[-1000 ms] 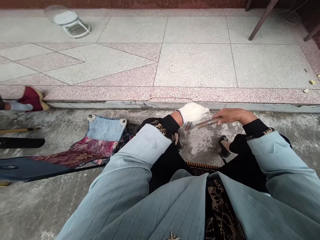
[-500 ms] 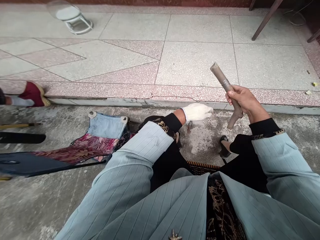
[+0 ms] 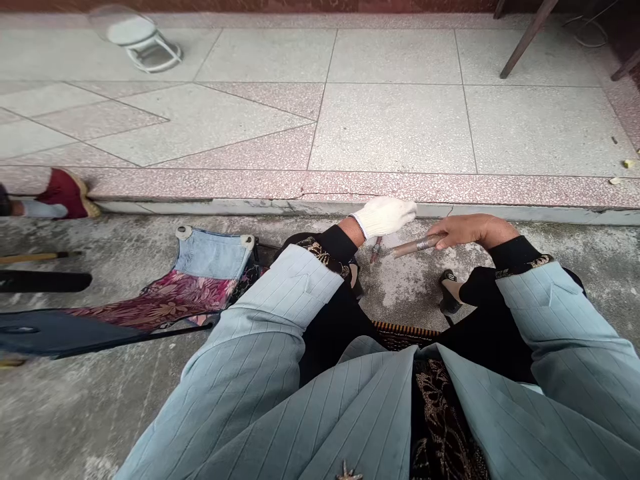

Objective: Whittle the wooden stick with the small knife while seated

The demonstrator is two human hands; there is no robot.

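Observation:
My left hand (image 3: 385, 217), in a white knitted glove, is closed above the concrete ground near the step edge. What its fingers hold is hidden. Just below the glove shows a small reddish-brown thing with a metal part (image 3: 376, 249); I cannot tell whether the hand holds it. My bare right hand (image 3: 467, 231) is wrapped around a greyish-brown stick (image 3: 407, 249) with wire (image 3: 425, 243) wound round it near the fingers. The stick's free end points left, below the gloved hand and apart from it. The hand covers its other end.
A tiled step (image 3: 390, 127) runs across in front. A folding seat of denim and flowered cloth (image 3: 200, 257) lies at left, near a person's red shoe (image 3: 65, 193). Behind are a white stool (image 3: 150, 47) and a wooden leg (image 3: 530, 40).
My right hand has turned over and moved down and left, swinging the stick from pointing up to pointing left. My left hand has shifted slightly left and up.

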